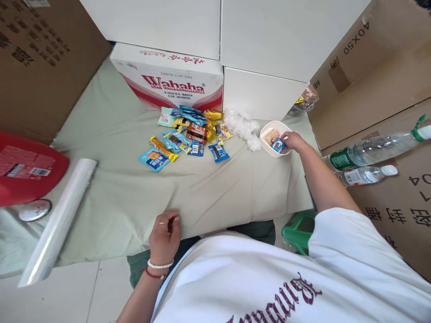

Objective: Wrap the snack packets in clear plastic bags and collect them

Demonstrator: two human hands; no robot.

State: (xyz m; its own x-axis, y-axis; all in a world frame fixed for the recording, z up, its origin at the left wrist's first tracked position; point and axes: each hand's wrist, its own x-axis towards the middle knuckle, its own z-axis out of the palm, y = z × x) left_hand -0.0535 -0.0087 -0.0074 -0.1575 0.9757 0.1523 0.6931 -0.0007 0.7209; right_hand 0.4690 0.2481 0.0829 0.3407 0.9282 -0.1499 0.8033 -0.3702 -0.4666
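At the right, my right hand [293,141] reaches over the rim of a white plastic bowl [264,146] and pinches a small blue snack packet [279,145] inside it. A beige packet [271,136] lies behind that one in the bowl. My left hand [164,237] rests at the front edge of the cloth, its fingers curled in a loose fist with nothing visible in them. A pile of wrapped snacks [197,134] in blue, yellow and brown lies left of the bowl. One blue packet [218,153] sits slightly apart from it.
Clear bubble wrap [243,128] lies between pile and bowl. Behind stand a Wahaha water carton [175,85] and white boxes [262,92]. A plastic film roll [60,220] and a red container [30,168] are at left. Plastic bottles [373,150] and a green stool [298,231] are at right.
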